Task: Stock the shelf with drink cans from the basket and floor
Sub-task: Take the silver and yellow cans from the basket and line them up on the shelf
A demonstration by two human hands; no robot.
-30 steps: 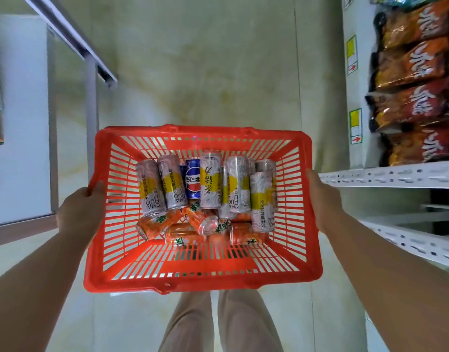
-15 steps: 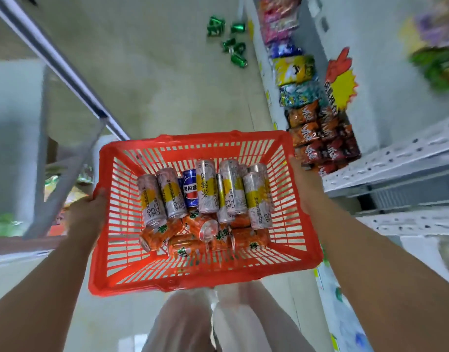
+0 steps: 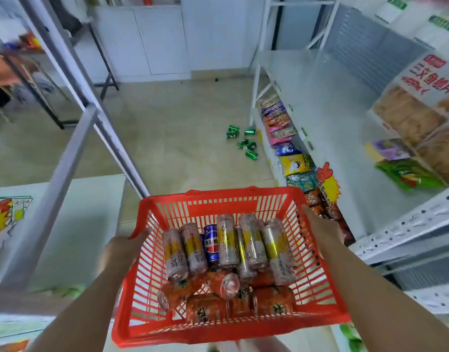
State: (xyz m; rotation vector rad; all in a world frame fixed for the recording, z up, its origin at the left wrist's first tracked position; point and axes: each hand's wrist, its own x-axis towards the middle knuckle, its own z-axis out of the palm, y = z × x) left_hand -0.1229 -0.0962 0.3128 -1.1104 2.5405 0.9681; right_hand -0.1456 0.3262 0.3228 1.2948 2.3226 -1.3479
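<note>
Ahead — bare floor [image 3: 188, 158] between basket [image 3: 218, 193] and cans [image 3: 243, 142].

Floor [image 3: 182, 153]: pale beige tile. One loose cluster of green cans [image 3: 243, 142] lies on it, some tipped on their sides, just off the foot of the right-hand shelf [image 3: 409, 224]. Shelf bottom tier: row of snack bags [image 3: 282, 128] packed edge to edge along the aisle. Upper tier: stacked tan packs [image 3: 406, 115], with a purple pack [image 3: 388, 151] and a green bag [image 3: 409, 174] lying nearer its front edge. Left: white surface [image 3: 86, 212] carrying a red-yellow starburst sticker [image 3: 2, 217] at its far-left edge. Motion blur, can count unclear.
</note>
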